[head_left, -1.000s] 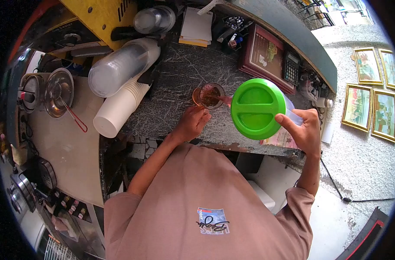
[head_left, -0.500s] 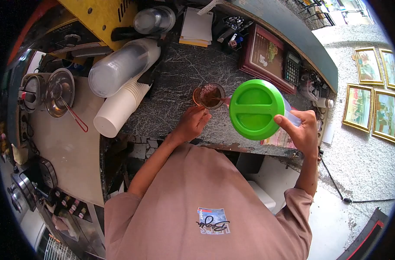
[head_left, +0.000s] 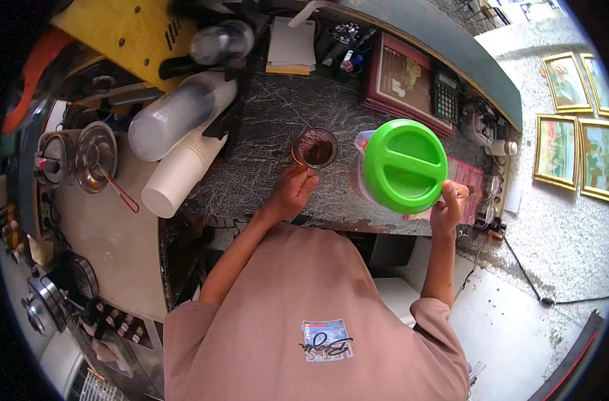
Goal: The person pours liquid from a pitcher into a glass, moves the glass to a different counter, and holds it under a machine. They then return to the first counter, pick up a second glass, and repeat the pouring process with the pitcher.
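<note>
The left hand [head_left: 292,194] is closed at the near side of a glass mug [head_left: 315,148], fingers curled in at its handle, and the mug holds a dark reddish drink with bubbles over part of its top. The right hand [head_left: 449,204] grips the handle of a clear jug [head_left: 362,175] with a round green lid [head_left: 409,166]; the jug is to the right of the mug, the two apart, with its spout toward the mug. Both are over the dark, scratched surface [head_left: 264,144], though the view from above does not show whether either one touches it. A pink printed sheet [head_left: 466,188] lies partly hidden behind the jug and the right hand. Beyond the jug, a calculator [head_left: 445,98] is just beside a stack of dark red folders [head_left: 406,77], and a pile of paper [head_left: 292,45] lies farther back, beyond the mug. To the left, stacked clear plastic cups [head_left: 174,120] lie on their side next to nested white cups [head_left: 174,175], and a metal strainer [head_left: 96,157] with a red handle is farther left.
</note>
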The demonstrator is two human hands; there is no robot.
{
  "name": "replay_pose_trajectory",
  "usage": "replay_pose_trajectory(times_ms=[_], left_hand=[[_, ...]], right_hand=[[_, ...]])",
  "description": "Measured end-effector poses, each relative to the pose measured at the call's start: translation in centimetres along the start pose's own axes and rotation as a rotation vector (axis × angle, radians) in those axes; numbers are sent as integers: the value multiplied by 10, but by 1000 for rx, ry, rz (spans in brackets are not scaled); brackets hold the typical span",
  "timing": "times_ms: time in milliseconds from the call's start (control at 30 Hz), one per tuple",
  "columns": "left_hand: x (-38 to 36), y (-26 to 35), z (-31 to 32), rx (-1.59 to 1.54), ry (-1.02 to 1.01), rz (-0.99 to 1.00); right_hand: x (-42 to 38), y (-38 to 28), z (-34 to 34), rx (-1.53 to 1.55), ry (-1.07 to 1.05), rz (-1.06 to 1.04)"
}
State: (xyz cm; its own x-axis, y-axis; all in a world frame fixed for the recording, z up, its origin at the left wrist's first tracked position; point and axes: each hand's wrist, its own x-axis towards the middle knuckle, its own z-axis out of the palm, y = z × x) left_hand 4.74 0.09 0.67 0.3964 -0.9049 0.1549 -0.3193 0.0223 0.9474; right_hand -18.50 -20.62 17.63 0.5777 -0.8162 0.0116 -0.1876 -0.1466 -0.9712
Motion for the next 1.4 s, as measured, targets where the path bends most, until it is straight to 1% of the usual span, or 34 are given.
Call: replay_pose_trajectory(times_ms=[33,67,100,167,200,233,300,333,367,467,500,567,600,633,667,700,767,833,867,933,967,1033,1067,1133,1167,1200,1233,1267,1300,1333,1400], left_hand=[[0,-2,0,-22,-16,-14],[-1,-4,1,-44,-37,-31],[0,-5,2,-43,-58,-26],[0,-7,2,-57,-50,-21],[1,-7,2,-54,-66,-14],[0,-7,2,-65,-55,-31],[0,-3,3,-74,-53,-42],[0,2,3,-84,-40,-50],[1,5,2,-94,-26,-55],[-2,-6,6,-141,-27,-68],[-3,-9,8,-137,-34,-63],[-3,-11,11,-140,15,-12],[-5,-9,10,-137,7,-10],[-6,-8,9,-137,1,-54],[-4,-7,9,-138,-3,-97],[-3,-6,10,-138,-9,-94],[-3,-5,11,-202,-5,-116],[-3,-3,13,-193,0,-129],[-4,-1,12,-183,10,-142],[-6,-5,14,-129,43,-122],[-8,-8,16,-91,63,-96],[-9,-10,15,-78,77,-101],[-9,-9,15,-68,66,-94],[-10,-5,18,-56,61,-93],[-10,-3,19,-88,83,-140],[-11,1,20,-120,108,-188],[-10,8,21,-113,120,-193],[-10,15,22,-147,170,-238],[-10,20,23,-182,217,-280],[-11,22,23,-174,222,-283],[-13,25,25,-24,264,-247]], right_hand=[[-10,19,-9,154,79,32],[-21,38,-9,272,327,-11],[-24,37,-10,275,348,-9],[-24,30,-11,501,585,108],[-19,17,-3,488,784,141],[-22,19,-10,493,800,140],[-27,28,-34,469,725,48],[-27,32,-43,448,715,-12],[-25,36,-51,453,727,-16],[-13,48,-71,445,849,-31],[-8,58,-84,450,857,-34],[-1,88,-112,362,927,-100],[4,91,-115,283,928,-173],[3,94,-117,286,937,-174],[4,97,-118,352,974,-112],[5,94,-117,417,1008,-48],[7,108,-122,409,1036,-61],[6,114,-117,381,1076,-135],[4,118,-117,393,1066,-123],[-3,122,-117,393,971,-197],[-6,119,-115,415,940,-157],[-6,114,-113,279,1071,-4],[-6,113,-107,290,1063,4],[-7,109,-96,-291,1261,-155],[-10,104,-89,-285,1252,-153],[-17,99,-81,-580,1313,-274],[-23,95,-71,-878,1353,-400],[-32,92,-61,-870,1257,-463],[-34,93,-47,-822,1087,-440],[-36,95,-29,-774,922,-415],[-25,95,22,-359,508,-102]])
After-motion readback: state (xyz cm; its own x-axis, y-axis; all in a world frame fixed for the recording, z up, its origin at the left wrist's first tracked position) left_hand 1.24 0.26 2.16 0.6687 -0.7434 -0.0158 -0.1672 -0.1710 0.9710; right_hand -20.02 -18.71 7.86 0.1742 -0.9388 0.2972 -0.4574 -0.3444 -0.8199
